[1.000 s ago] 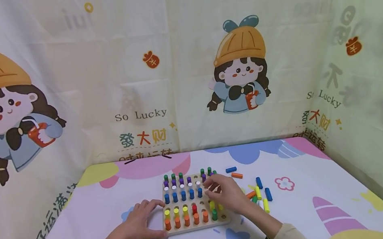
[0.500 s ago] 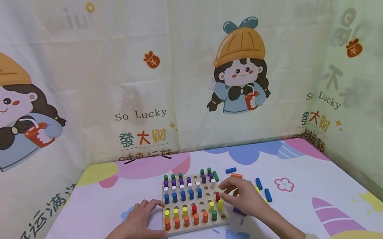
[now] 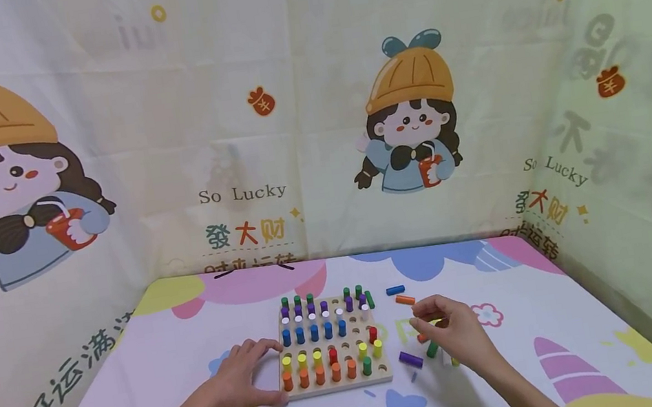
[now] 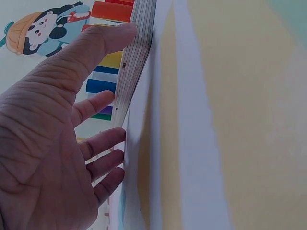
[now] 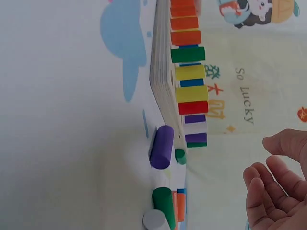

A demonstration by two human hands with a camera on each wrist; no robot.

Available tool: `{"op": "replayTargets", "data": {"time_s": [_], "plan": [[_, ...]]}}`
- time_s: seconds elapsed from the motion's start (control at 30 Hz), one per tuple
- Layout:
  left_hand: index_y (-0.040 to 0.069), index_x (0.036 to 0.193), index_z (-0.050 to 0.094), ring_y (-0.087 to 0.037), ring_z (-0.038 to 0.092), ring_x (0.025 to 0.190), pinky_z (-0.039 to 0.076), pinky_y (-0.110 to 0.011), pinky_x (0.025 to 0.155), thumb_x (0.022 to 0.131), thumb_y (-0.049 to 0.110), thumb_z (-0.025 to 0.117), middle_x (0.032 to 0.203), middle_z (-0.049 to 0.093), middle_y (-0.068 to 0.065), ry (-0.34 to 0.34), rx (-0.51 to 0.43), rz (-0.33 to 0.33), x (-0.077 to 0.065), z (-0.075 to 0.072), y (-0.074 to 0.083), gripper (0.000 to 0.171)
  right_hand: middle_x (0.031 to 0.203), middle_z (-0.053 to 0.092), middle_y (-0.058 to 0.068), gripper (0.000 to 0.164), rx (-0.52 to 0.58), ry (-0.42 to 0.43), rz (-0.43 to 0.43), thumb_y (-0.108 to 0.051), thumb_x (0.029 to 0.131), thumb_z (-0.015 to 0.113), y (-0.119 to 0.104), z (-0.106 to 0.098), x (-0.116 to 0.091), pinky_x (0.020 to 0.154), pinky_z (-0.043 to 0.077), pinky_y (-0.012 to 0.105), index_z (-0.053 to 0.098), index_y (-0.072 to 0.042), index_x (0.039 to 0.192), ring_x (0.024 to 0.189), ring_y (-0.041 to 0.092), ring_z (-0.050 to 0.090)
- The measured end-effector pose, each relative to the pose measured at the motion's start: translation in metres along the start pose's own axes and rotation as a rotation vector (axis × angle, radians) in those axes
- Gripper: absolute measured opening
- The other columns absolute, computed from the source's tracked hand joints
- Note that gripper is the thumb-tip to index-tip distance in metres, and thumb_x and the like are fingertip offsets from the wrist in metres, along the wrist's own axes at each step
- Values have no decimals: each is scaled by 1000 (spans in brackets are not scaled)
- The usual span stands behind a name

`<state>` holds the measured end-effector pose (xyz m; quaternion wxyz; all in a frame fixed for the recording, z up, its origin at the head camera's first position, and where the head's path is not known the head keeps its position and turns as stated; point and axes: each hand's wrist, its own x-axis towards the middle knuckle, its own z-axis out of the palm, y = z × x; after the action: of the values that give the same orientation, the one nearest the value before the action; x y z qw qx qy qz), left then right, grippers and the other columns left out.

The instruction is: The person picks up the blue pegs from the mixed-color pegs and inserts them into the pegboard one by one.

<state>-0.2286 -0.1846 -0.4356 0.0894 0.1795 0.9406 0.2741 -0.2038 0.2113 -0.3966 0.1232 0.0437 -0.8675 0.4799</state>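
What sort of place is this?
Perhaps a play or activity corner: cartoon-printed cloth hangs behind a brightly patterned table, which bears a pegboard with coloured pegs.

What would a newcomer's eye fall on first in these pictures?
The eye would probably go first to the wooden board of coloured pegs, low at centre in the head view, with the left hand touching its left edge. Next come the large cartoon figure on the backdrop at far left, and the right hand in the air near the loose pegs.

"So Lucky" (image 3: 242,193), "發大财" (image 3: 246,233), on backdrop cloth (image 3: 321,127)
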Motion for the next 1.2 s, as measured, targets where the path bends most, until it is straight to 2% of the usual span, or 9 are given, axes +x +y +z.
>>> {"op": "replayTargets", "data": {"time_s": [0.23,0.47,0.63,0.77,0.9,1.2], "plan": [[34,130,54,-32,46,118,40,-70,99,72,53,89,129,52,-4,-3,-3,-11,-1,0,1,71,102,74,3,25,-35,32,36,-21,91,80,13,-18,-4,83,53,22,71,-6,110,95,14,68],[34,130,53,-31,45,118,39,-68,99,72,53,89,129,52,-4,-6,3,-12,-1,-1,3,71,107,74,4,34,-78,34,118,-27,91,79,24,-35,-8,79,53,22,69,-5,115,97,14,67],[34,130,53,-31,45,118,40,-67,100,71,53,89,129,52,-5,4,6,-15,-1,-1,4,71,107,74,7,34,-133,39,119,-24,91,79,32,-42,-7,80,53,20,69,-2,115,97,16,68],[33,130,54,-32,45,117,40,-68,98,72,51,90,129,52,-5,7,1,-3,-1,0,4,71,104,74,8,31,-194,30,121,-19,91,79,39,-47,-7,75,53,20,69,0,114,96,21,69],[35,128,54,-30,45,116,41,-67,99,71,54,89,128,52,-3,6,-3,-20,0,3,3,70,99,73,9,31,-258,14,130,-15,90,78,49,-54,-6,70,53,21,68,3,112,93,26,69],[33,130,54,-31,45,116,41,-66,98,71,50,91,130,52,-6,14,1,-8,0,0,4,72,97,73,8,35,-245,-35,192,-16,86,82,67,-54,1,69,52,21,68,5,110,87,21,68]]}}
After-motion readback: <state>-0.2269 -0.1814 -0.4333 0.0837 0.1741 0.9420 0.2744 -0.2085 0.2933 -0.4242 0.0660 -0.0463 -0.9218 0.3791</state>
